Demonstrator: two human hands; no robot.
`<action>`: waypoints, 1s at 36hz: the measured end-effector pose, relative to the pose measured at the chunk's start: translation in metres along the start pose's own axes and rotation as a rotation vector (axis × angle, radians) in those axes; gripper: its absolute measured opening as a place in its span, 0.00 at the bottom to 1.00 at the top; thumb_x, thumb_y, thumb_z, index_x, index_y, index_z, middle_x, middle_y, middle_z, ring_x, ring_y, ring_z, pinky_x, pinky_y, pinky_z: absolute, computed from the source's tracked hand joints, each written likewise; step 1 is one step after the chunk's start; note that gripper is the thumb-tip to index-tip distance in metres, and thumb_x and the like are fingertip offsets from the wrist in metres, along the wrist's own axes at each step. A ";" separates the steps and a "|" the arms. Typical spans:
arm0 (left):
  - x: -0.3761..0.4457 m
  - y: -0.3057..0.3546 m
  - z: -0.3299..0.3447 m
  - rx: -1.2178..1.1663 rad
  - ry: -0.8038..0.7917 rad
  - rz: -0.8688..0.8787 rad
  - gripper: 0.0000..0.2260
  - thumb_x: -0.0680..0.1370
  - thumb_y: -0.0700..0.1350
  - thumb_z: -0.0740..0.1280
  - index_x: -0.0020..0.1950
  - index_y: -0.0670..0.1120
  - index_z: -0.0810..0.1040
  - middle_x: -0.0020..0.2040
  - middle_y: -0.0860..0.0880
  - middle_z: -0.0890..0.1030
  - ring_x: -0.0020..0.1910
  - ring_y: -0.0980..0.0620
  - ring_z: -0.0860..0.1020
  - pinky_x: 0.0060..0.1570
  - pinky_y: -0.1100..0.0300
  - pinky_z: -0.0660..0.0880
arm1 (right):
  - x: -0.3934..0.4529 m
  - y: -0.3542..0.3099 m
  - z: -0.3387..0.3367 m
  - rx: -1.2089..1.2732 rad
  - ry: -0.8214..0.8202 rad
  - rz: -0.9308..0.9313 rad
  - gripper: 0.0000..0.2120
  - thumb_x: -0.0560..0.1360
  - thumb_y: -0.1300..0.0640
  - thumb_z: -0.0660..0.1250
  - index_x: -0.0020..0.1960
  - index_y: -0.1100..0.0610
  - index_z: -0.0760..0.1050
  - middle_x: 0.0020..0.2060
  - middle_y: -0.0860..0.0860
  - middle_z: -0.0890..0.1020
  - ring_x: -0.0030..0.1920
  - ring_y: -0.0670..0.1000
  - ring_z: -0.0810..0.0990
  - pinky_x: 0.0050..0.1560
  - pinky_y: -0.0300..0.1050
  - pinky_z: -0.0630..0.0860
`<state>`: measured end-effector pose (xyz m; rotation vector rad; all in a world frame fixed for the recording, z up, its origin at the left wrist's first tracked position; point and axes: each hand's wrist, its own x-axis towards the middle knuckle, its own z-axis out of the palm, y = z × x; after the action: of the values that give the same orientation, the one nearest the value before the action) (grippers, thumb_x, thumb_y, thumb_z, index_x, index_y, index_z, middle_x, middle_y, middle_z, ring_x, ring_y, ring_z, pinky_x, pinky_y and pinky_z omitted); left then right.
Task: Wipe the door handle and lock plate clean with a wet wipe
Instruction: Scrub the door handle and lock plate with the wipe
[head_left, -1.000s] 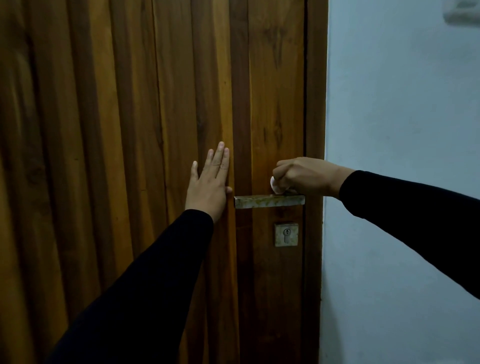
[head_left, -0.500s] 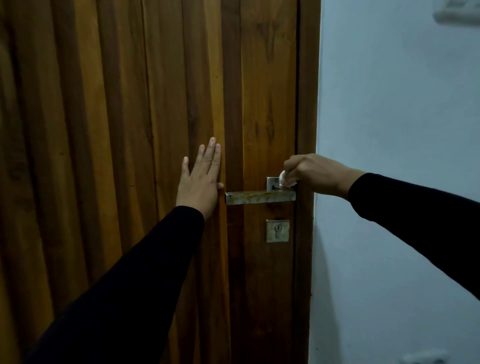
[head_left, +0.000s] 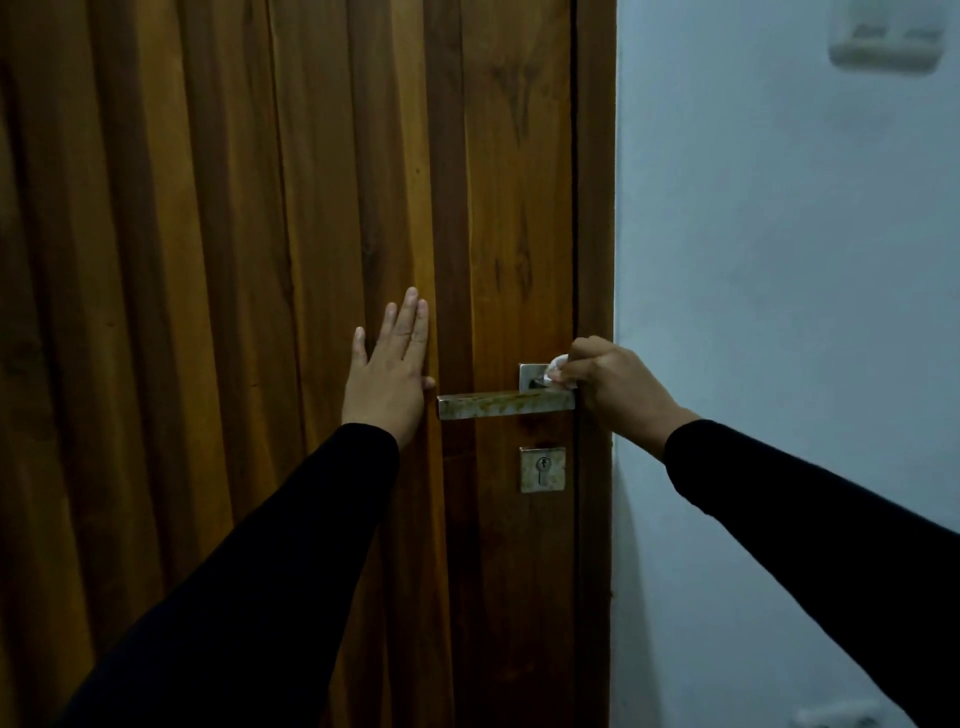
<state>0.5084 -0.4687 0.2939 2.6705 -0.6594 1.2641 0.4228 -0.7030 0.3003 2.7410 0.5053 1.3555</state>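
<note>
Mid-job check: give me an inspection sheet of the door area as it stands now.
Surface: wooden door, closed against its frame.
Job's things: door handle horizontal, brownish stains along it; lock plate below; wet wipe bunched against the handle's square mounting plate.
Clutter: nothing seen.
Hands: left hand flat on the door; right hand pinches the wipe.
Cables: nothing seen.
Surroundings: pale wall, wall fixture top right.
</note>
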 end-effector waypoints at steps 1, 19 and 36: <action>0.000 0.000 0.000 -0.001 0.002 -0.001 0.35 0.81 0.46 0.56 0.71 0.49 0.29 0.72 0.52 0.28 0.74 0.50 0.36 0.71 0.46 0.40 | -0.001 -0.001 0.001 0.014 0.015 0.015 0.05 0.72 0.67 0.68 0.46 0.65 0.82 0.38 0.60 0.78 0.38 0.58 0.75 0.35 0.43 0.66; -0.001 0.003 -0.002 0.013 -0.009 -0.014 0.35 0.81 0.47 0.56 0.73 0.48 0.30 0.72 0.51 0.28 0.75 0.49 0.36 0.71 0.45 0.41 | -0.026 -0.018 0.036 0.263 0.203 0.386 0.08 0.74 0.62 0.67 0.51 0.62 0.81 0.39 0.55 0.77 0.37 0.49 0.72 0.35 0.25 0.63; 0.000 0.001 0.001 -0.004 -0.010 -0.014 0.36 0.81 0.47 0.57 0.71 0.49 0.29 0.72 0.52 0.28 0.75 0.50 0.36 0.71 0.44 0.42 | -0.038 0.001 0.013 0.309 0.121 0.417 0.09 0.72 0.67 0.66 0.47 0.58 0.83 0.45 0.54 0.83 0.42 0.45 0.77 0.42 0.26 0.69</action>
<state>0.5083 -0.4701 0.2933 2.6751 -0.6430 1.2449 0.4114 -0.7138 0.2635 3.1600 0.1587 1.6622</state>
